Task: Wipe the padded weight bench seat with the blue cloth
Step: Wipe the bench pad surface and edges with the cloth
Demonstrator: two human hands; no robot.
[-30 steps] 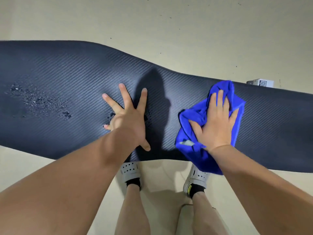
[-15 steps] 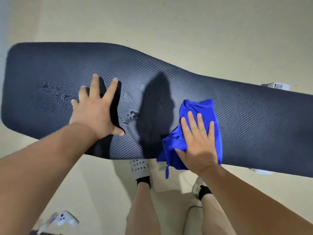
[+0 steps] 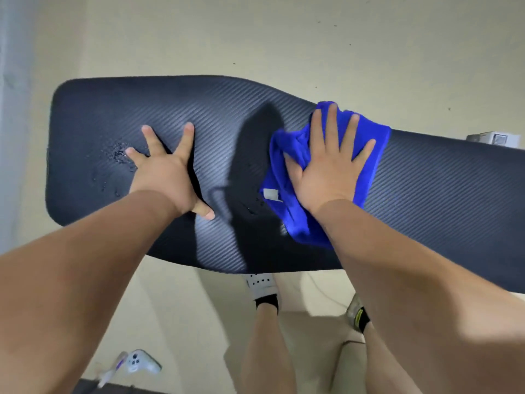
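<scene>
on the bench seat [image 3: 426, 200] | right hand [image 3: 329, 169] flat, pressing blue cloth [image 3: 287, 211] at 3 o'clock | left hand [image 3: 166, 174] splayed, bracing | mid-wipe | next: droplets [image 3: 119, 153] at 9 o'clock

This looks like a small home workout corner, or a plain gym room. The long black padded weight bench seat [image 3: 426, 194], with its woven carbon-pattern cover, fills the middle and marks the place as one for exercise. Under it lies a bare, pale cream floor [image 3: 255, 38], scuffed with a few dark specks and with no mat or carpet. A white game controller [image 3: 139, 364] lies on the floor at the near left, which speaks for a home more than a public gym. A small white box [image 3: 494, 137] sits on the floor beyond the bench at the far right. The person standing there wears white perforated shoes [image 3: 262, 282] and dark socks.
</scene>
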